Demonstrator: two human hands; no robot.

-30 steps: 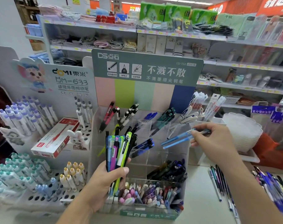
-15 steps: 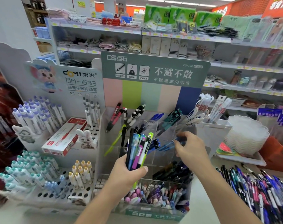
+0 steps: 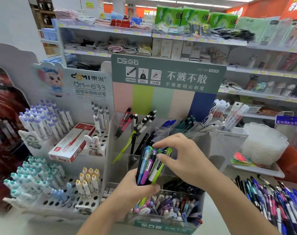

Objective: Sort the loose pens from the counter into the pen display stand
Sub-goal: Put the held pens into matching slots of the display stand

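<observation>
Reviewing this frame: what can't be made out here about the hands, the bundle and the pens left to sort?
Head view only:
- Right hand: fingertips at the bundle of pens tops; which pen they pinch, if any, is unclear.
- Bundle's lower ends: covered by the left hand.
- Loose pens on the counter: motion-blurred, cut off by the right edge; uncountable.
- Pen display stand: middle compartments hidden behind both hands.

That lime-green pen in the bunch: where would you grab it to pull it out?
Pinch the lime-green pen at its top end, from above: the tops fan free, while the left hand grips the bunch lower down. The right hand is already there.
</observation>
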